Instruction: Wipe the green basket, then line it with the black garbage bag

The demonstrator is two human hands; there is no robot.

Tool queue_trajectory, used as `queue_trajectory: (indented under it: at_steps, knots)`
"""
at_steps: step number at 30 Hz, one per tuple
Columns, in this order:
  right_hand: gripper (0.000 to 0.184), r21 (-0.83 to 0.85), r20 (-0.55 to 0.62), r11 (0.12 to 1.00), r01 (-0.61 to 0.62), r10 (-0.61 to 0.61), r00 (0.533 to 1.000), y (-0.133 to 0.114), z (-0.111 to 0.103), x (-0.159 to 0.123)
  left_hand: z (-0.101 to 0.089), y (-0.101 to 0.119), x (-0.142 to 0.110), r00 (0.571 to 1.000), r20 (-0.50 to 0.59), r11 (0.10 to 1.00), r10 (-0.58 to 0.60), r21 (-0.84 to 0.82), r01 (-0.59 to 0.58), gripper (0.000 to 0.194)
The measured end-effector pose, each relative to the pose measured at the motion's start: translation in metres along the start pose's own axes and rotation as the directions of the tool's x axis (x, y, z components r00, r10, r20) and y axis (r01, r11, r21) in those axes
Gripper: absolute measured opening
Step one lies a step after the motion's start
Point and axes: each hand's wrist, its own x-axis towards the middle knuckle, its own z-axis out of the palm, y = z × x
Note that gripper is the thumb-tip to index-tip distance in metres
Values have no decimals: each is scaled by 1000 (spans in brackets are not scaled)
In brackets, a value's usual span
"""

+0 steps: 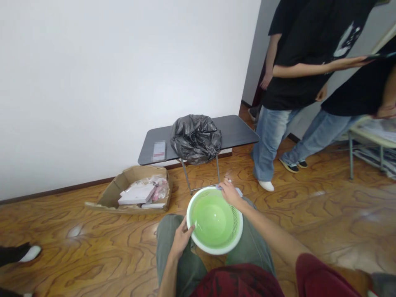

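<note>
A round green plastic basin (pixel 213 220) with a white rim and mesh-like sides rests on my lap, tilted toward me. My left hand (pixel 182 239) grips its left rim, thumb over the edge and fingers underneath. At the far right rim, my right hand (pixel 229 193) is closed on a pale bluish cloth (pixel 239 192) that shows on both sides of the fingers. The cloth lies against the rim there; part of it is hidden under the hand.
In front stands a dark folding table (pixel 233 128) bearing a crumpled black plastic bag (pixel 196 138) and a small blurred card (pixel 159 151). Left of it, an open cardboard box (pixel 111 194) holds white boxes and clear wrapping. People (pixel 275 136) stand at right; a foot (pixel 30 253) shows at left.
</note>
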Motion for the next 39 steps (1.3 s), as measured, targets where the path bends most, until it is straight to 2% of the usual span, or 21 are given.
queue_trajectory:
  at_steps: [4,7,9,12,15,17,24,28,31,34,37,39]
  knots:
    - [35,106,-69,994,-23,30,997,27,-1,-39,1,3,-2,1000,9,1000,-1,0,1,102]
    - [35,79,-55,997,-24,29,998,34,-7,-73,3,6,-4,1000,-23,1000,-4,2,4,100]
    - [36,13,2,1000,14,-14,1000,32,-10,-95,4,7,-4,999,-35,1000,-5,1,5,100]
    - [39,-61,148,995,83,-73,986,24,-12,-123,5,7,-3,1000,-24,1000,1,11,0,99]
    - [41,-21,280,991,135,-123,952,12,-12,-146,5,6,-2,999,-41,1000,16,26,-15,96]
    - [42,22,312,990,141,-141,940,5,-12,-157,5,6,-2,998,-63,999,28,27,-26,95]
    - [37,14,204,1000,3,-6,979,-3,-11,-173,7,5,-3,998,-51,999,24,50,-21,94]
    - [38,63,183,995,-78,65,981,-10,-3,-178,8,6,-3,998,-38,997,47,69,-44,93]
    - [38,175,237,981,-88,44,970,-24,3,-186,8,4,-1,996,-55,992,75,105,-69,90]
    - [38,266,285,963,-40,-39,958,-36,7,-195,8,-1,-1,987,-82,971,141,205,-122,82]
    - [40,236,313,971,45,-120,942,-35,4,-196,7,-6,-2,975,-78,922,206,350,-167,74]
    - [39,161,302,986,42,-90,949,-25,-2,-191,7,-8,-3,972,-65,886,226,428,-177,71]
